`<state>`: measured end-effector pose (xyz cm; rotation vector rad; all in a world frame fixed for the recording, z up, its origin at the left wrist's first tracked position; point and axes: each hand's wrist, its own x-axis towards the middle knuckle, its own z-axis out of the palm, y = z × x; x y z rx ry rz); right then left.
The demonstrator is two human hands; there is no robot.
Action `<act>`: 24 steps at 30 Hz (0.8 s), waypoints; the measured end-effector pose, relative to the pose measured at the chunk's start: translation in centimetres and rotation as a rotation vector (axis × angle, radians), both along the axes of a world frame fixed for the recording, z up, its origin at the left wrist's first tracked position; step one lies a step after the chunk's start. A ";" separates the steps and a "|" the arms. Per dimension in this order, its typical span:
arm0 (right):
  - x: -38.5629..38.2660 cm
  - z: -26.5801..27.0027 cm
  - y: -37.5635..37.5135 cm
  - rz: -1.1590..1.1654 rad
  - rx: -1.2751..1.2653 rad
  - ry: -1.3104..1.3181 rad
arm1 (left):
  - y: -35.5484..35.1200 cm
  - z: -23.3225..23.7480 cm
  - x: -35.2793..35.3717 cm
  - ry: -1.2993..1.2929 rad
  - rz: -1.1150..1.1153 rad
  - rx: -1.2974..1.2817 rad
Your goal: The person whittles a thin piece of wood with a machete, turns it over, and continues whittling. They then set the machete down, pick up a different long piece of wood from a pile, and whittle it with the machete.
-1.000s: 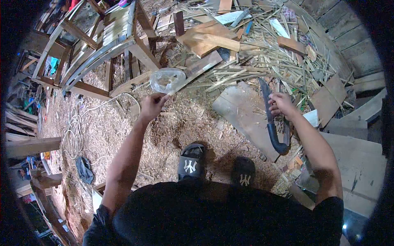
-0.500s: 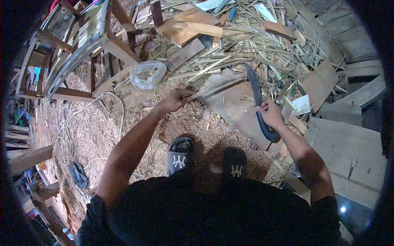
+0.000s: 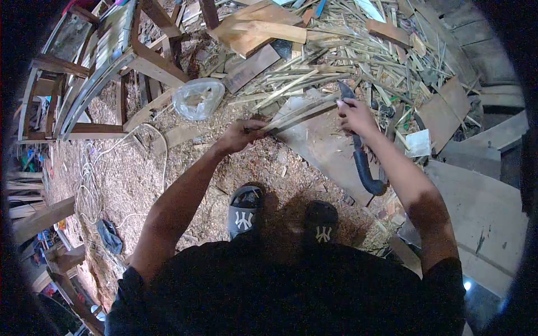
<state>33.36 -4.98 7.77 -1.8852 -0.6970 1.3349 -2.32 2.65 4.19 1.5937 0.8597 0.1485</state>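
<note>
Pale, thin wooden strips (image 3: pixel 305 116) stretch across the middle, over a flat board (image 3: pixel 319 143). Their near ends are in my left hand (image 3: pixel 244 135), whose fingers are closed around them. At the strips' far ends is my right hand (image 3: pixel 357 119), its thumb and fingers pinched together on them; the exact contact is small in view. A machete (image 3: pixel 365 171) with a dark blade and black curved handle lies beneath my right hand and wrist, its tip showing beyond the fingers and part of its blade hidden.
Split strips (image 3: pixel 330 73) and wood offcuts (image 3: pixel 388 32) litter the floor ahead. A wooden frame (image 3: pixel 159 64) stands at upper left beside a clear plastic bag (image 3: pixel 198 99). Coiled cord (image 3: pixel 87 187) lies left. Wide boards (image 3: pixel 476 207) are at right. Wood shavings surround my sandals (image 3: pixel 245 215).
My right hand has moved up and left, from the machete near its handle to the strips' far ends. The machete has shifted slightly right. My left hand still holds the strips.
</note>
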 end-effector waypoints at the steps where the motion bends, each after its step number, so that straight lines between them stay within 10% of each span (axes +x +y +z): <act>1: -0.3 -0.3 1.1 -0.005 -0.039 0.027 | 0.0 0.2 0.2 -0.038 0.012 0.029; 12: 0.2 -1.7 7.0 -0.305 0.114 0.317 | 1.5 1.0 0.2 -0.031 0.078 0.056; 18: 1.8 -0.9 9.7 -0.338 0.140 0.296 | 2.0 -1.8 -1.6 -0.085 0.755 -0.072; 24: 3.5 -2.2 12.9 -0.386 0.193 0.266 | 2.2 -3.4 -1.9 0.015 0.741 -0.003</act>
